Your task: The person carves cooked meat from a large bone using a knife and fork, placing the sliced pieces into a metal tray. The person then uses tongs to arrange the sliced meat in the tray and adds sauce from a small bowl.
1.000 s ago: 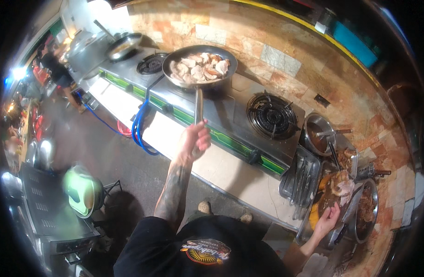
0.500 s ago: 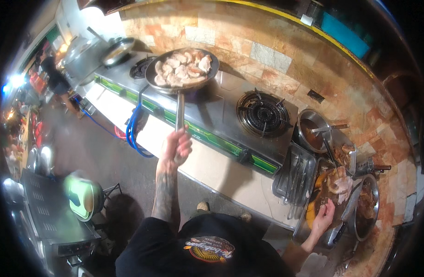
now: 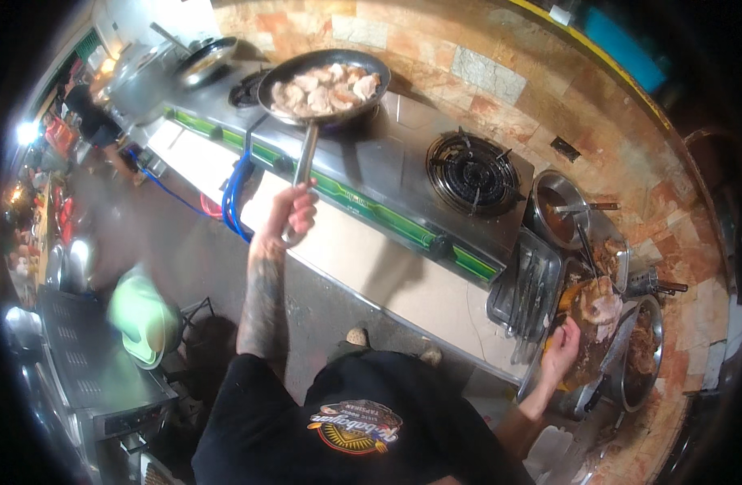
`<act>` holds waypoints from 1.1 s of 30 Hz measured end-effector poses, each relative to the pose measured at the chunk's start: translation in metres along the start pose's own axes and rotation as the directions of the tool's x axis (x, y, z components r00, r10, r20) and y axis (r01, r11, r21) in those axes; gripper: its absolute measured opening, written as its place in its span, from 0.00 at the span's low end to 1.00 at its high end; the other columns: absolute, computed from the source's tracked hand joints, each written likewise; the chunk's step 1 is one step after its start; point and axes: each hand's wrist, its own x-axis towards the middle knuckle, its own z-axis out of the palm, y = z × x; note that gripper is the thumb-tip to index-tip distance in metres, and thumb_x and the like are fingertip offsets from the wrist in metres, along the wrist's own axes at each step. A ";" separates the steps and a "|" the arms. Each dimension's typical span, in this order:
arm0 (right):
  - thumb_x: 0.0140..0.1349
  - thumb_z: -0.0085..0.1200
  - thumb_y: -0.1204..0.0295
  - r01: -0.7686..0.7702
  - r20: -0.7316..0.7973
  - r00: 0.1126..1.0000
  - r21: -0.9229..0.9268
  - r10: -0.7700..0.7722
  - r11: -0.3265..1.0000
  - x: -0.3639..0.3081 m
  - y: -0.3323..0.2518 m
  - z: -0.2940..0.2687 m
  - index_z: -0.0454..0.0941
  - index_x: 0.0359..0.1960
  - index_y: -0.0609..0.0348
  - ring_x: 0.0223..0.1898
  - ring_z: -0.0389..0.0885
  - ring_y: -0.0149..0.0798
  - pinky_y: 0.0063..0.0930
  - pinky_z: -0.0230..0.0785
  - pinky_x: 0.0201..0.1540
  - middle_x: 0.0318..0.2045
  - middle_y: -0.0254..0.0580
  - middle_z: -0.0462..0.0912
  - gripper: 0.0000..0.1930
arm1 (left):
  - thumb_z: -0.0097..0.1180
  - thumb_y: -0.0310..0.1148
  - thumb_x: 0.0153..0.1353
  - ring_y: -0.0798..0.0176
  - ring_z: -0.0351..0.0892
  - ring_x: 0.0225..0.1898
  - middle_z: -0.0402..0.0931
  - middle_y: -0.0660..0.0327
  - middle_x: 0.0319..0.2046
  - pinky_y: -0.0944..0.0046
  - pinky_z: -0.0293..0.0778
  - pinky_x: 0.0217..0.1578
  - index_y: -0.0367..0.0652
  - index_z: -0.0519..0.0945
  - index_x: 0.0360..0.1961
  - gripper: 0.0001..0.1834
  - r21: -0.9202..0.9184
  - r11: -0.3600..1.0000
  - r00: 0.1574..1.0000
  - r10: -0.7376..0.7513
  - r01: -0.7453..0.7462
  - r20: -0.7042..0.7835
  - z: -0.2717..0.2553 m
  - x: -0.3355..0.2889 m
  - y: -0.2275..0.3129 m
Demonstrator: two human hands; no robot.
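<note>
My left hand (image 3: 288, 214) is wrapped around the long metal handle (image 3: 307, 153) of a dark frying pan (image 3: 275, 75). Pieces of pale, partly browned meat (image 3: 326, 90) lie in the pan, which is over the left part of the steel stove. My right hand (image 3: 561, 349) is low on the right, empty, its fingers loosely bent and apart. It hovers by the near edge of a cutting board (image 3: 579, 368), where a larger piece of pale meat (image 3: 602, 309) lies. Beside that meat rests a wide-bladed knife (image 3: 616, 349).
To the right of the free burner (image 3: 473, 173) stand a pot of brown liquid (image 3: 558, 208), a metal tray with tongs (image 3: 523, 283) and a bowl of meat (image 3: 641, 356). Another pan (image 3: 208, 62) sits far left. A blue hose (image 3: 232, 198) hangs at the stove front; a person (image 3: 92, 117) stands beyond.
The meat has shifted within the pan, baring more of its far side. My left hand has moved slightly left with the handle. My right hand stays by the board, and the whole view has shifted a little.
</note>
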 end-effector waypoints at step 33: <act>0.68 0.51 0.74 -0.047 -0.005 0.999 0.065 0.048 0.997 -0.059 -0.003 0.038 0.74 0.59 0.53 0.47 0.75 0.33 0.28 0.68 0.53 0.46 0.36 0.78 0.18 | 0.47 0.54 0.69 0.61 0.80 0.24 0.78 0.54 0.31 0.66 0.77 0.21 0.33 0.73 0.52 0.30 0.908 0.378 0.844 0.415 0.179 -0.339 -0.167 0.065 0.110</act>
